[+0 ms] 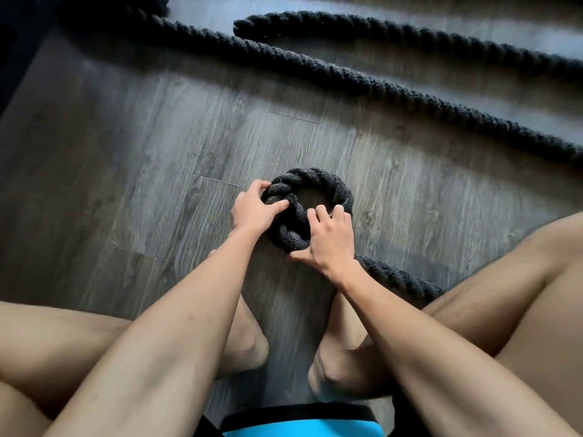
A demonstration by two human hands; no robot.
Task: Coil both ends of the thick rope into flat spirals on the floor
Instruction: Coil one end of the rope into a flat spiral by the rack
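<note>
At the centre of the wooden floor (126, 152), between the person's bare legs, a single tight loop (315, 178) of the thick rope (378, 85) had been formed, with bare floor visible through its middle. Spring-back was judged the main risk: a rope this stiff could be expected to open out if either grip were eased before the next turn was laid against it. A second risk was judged to lie at 7 o'clock of the loop, where one strand appeared to ride over another; if that were kept, the spiral could be heaped rather than flat. The trailing length, led away toward 4 o'clock and lost from sight at the right leg (504, 279), could also be snagged there.

The left hand (254, 211) was curled over the loop at 9 o'clock, fingers hooked on the strand. The right hand (331, 239) was clamped on the rope at 5 o'clock, thumb pressed low and fingertips at the inner edge. The other end (249, 25) lay uncoiled, well apart at 12 o'clock.
</note>
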